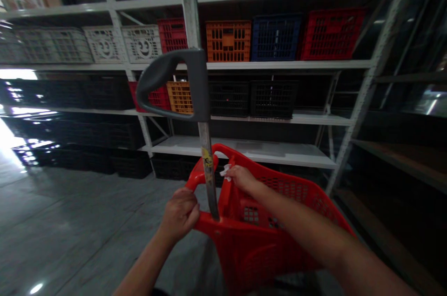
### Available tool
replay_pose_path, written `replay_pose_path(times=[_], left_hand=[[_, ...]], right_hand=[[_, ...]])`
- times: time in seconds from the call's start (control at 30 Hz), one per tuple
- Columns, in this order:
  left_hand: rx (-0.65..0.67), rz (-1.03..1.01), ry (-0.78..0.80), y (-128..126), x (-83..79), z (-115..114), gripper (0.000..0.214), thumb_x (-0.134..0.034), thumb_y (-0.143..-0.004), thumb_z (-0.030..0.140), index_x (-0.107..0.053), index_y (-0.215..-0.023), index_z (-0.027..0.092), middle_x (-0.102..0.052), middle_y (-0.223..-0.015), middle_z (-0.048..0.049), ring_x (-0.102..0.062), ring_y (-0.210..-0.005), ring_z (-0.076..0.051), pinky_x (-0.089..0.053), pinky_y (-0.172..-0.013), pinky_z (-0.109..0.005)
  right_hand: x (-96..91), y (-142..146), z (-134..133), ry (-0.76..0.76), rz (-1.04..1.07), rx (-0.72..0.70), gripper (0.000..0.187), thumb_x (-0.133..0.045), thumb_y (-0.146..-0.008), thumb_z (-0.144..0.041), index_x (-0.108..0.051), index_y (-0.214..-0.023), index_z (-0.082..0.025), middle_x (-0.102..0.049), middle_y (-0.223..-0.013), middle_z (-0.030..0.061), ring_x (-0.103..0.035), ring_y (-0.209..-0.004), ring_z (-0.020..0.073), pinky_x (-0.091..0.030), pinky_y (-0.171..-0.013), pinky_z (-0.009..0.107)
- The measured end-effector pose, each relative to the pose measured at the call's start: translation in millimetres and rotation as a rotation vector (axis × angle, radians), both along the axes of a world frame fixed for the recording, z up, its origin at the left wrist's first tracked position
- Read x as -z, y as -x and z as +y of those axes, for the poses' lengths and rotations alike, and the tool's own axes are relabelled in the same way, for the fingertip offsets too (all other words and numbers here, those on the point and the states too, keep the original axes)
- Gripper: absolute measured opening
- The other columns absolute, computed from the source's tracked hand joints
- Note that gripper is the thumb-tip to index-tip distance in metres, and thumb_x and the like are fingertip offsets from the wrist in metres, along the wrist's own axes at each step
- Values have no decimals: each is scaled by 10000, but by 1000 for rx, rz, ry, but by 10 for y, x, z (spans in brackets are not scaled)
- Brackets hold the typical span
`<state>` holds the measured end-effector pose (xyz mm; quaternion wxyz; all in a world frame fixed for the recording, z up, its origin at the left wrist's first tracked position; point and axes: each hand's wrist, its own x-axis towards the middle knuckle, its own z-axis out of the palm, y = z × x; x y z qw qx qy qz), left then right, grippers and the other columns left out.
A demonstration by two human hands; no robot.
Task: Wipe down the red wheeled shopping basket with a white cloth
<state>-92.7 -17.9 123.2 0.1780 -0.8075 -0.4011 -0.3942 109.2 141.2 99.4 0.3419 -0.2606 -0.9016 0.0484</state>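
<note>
A red plastic shopping cart (279,245) with a perforated basket stands in front of me. My left hand (180,212) is wrapped round the near corner of its red handle. Over the cart's rear edge, my right hand (240,177) pinches a crumpled white tissue (225,172), close to the red frame. A metal pole (205,147) with worn yellow stickers rises from the handle area between my hands. Near its upper part sits a grey loop grip (199,84), which neither hand touches.
White metal shelving (279,65) spans the background. It carries an orange crate (228,41), a blue crate (276,37), a red crate (331,35), white crates (141,43) and several black ones. Wooden shelves (405,158) stand at the right. Grey floor (87,231) lies at the left.
</note>
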Motion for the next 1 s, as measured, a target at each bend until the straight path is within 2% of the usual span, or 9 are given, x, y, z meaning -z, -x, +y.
replay_pose_path(times=[0.1,0.2,0.3,0.43,0.57,0.67,0.8,0.9,1.0], left_hand=[[-15,12,-3,-14,5,15,255,-413,-752,172,-585,-564,182,-600,-575,-18,-553,-655,-149,-433,-769,-335],[-32,25,-11,-14,3,52,257,-417,-753,183,-598,-571,175,-612,-591,-28,-560,-678,-153,-436,-765,-327],[-73,55,0,-15,-34,89,279,-401,-760,199,-611,-578,180,-628,-619,-36,-566,-706,-156,-438,-753,-308],[-231,183,-10,-108,-111,51,252,-406,-769,243,-633,-678,185,-663,-761,-49,-562,-837,-197,-369,-861,-390],[-370,260,-12,-277,-97,-30,248,-396,-788,290,-617,-736,192,-660,-817,-49,-543,-867,-217,-290,-912,-445],[-419,263,-8,-337,-34,-15,292,-371,-802,295,-576,-623,189,-627,-657,-42,-539,-720,-191,-328,-854,-394],[-492,230,-81,-341,32,60,299,-384,-802,295,-537,-570,185,-591,-595,-48,-517,-691,-199,-325,-835,-381],[-504,200,-114,-367,48,76,288,-386,-797,284,-526,-566,185,-581,-596,-53,-508,-696,-203,-312,-836,-395],[-503,184,-127,-411,39,59,287,-384,-794,279,-517,-558,187,-575,-599,-54,-502,-691,-199,-307,-834,-398]], right_hand=[[23,-69,-436,-19,-48,-120,261,-483,-743,-61,-687,-839,-190,-681,-875,28,-594,-853,152,-427,-796,246],[-12,-242,-813,129,15,-220,305,-460,-757,-58,-671,-914,-214,-678,-911,10,-602,-862,126,-441,-785,226],[-51,-424,-1124,273,223,-110,291,-440,-784,-84,-666,-919,-207,-674,-934,21,-613,-865,125,-459,-782,238],[10,-427,-1450,212,337,69,264,-501,-770,-106,-654,-962,-202,-650,-1005,47,-574,-959,153,-434,-859,291],[264,-450,-1548,107,281,221,327,-514,-718,-31,-656,-956,-205,-637,-1028,67,-560,-939,177,-443,-829,326],[537,-801,-1559,71,312,346,363,-476,-711,1,-659,-943,-211,-647,-991,69,-563,-913,184,-447,-816,346],[790,-1286,-1637,66,349,497,347,-463,-715,-7,-663,-940,-178,-649,-967,99,-560,-914,206,-442,-826,382],[730,-1116,-1643,75,372,479,317,-462,-749,-37,-660,-946,-187,-648,-984,90,-555,-939,200,-432,-846,380],[501,-557,-1551,55,361,336,288,-469,-788,-82,-654,-957,-224,-649,-1001,50,-553,-963,175,-417,-867,354]])
